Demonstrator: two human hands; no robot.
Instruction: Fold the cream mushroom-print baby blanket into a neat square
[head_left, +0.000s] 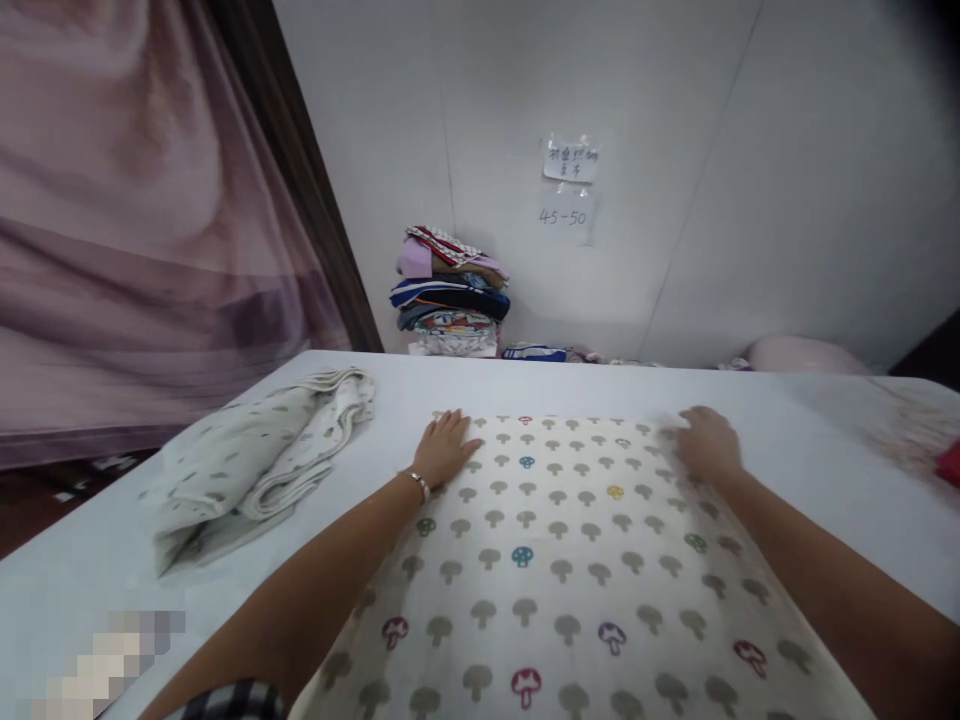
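Observation:
A white cloth printed with grey and coloured mushrooms point(555, 560) lies spread on the white table from its near edge towards the middle. Flat on the cloth's far left corner rests my left hand point(444, 448), fingers stretched out and a bracelet at the wrist. My right hand point(705, 445) is at the far right corner, smeared by motion, so its grip on the cloth is unclear. To the left lies a loosely folded pale cloth with small dark marks point(247, 460), apart from both hands.
The white table point(585, 388) ends near a grey wall carrying two paper notes point(570, 160). Behind its far edge rises a stack of folded fabrics point(454, 295). A pink curtain point(135, 220) hangs at left; a red item point(949, 463) sits at the right edge.

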